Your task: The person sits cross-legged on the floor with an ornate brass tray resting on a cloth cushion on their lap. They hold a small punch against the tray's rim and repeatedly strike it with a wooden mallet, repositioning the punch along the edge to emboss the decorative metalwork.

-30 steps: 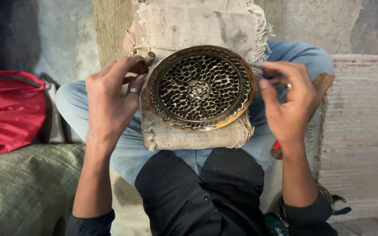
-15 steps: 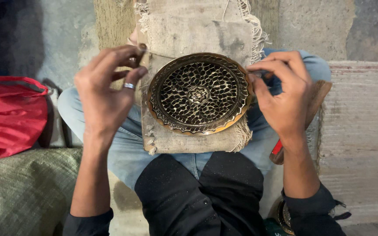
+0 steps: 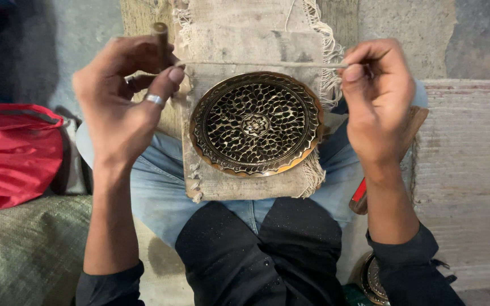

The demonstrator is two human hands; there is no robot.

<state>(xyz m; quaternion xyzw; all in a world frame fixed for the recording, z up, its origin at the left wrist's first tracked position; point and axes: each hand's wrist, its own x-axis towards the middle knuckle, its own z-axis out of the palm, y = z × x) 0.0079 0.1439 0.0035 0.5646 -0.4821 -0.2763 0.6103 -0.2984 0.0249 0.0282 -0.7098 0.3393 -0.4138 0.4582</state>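
Two hands are raised above an engraved brass plate (image 3: 255, 124); the plate is round, with dark pierced-looking tracery and a small flower at its centre, and it lies flat on a frayed burlap pad (image 3: 239, 184) across the person's lap, over blue jeans (image 3: 154, 192). Left hand (image 3: 123, 105), with a ring on one finger, is closed around a short wooden-handled tool (image 3: 161, 35) whose end stands above the knuckles, and its thumb and forefinger pinch one end of a thin pale rod (image 3: 256, 64); right hand (image 3: 378, 96) pinches the other end between thumb and fingertips, the rest of the fingers curled in. This rod runs level between the hands, just past the plate's far rim; whether it touches the rim cannot be told. One red bag (image 3: 12, 153) lies at the left on a green woven sack (image 3: 24, 249); a red-handled tool (image 3: 359, 195) shows beside the right forearm.
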